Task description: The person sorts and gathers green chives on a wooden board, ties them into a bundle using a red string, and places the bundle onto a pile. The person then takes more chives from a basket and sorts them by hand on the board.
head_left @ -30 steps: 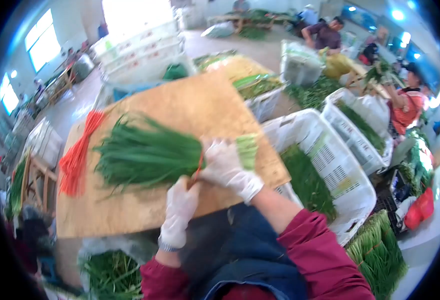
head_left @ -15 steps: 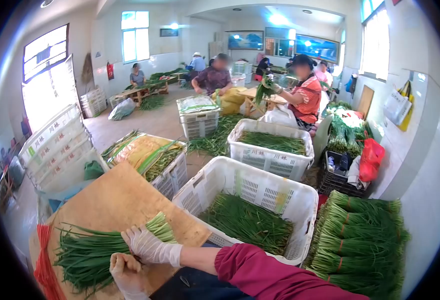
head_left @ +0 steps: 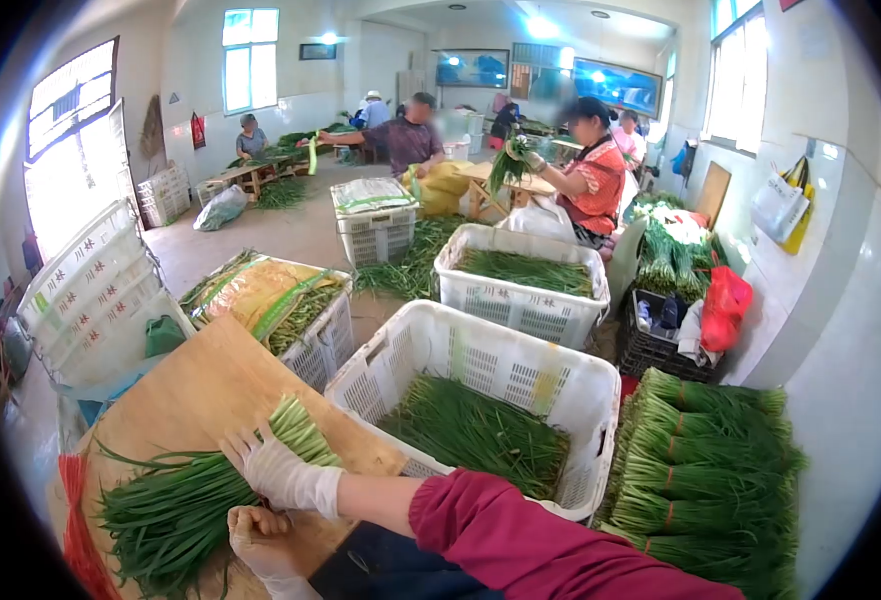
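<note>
A loose bunch of garlic chives (head_left: 176, 505) lies across the wooden board (head_left: 216, 375), pale stem ends toward the upper right. My right hand (head_left: 276, 468), in a thin whitish glove below a maroon sleeve, rests over the bunch near the stems and grips it from above. Just below, my left hand (head_left: 261, 545), also gloved, is closed with its fingers curled by the near side of the bunch. Anything inside those fingers is hidden. A bundle of red ties (head_left: 81, 520) hangs at the board's left edge.
Loose chives lie in a white crate (head_left: 481, 340) beside the board. Tied chive bundles (head_left: 711, 470) are stacked at right. Behind are another chive crate (head_left: 521, 290), a sack-topped crate (head_left: 316, 345) and stacked white crates (head_left: 91, 290). Several co-workers, one in orange (head_left: 596, 190), sit farther back.
The view has shifted slightly. My right hand's fingers are more spread over the bunch, and my left hand sits slightly lower. A co-worker in a dark shirt now stretches an arm out leftward.
</note>
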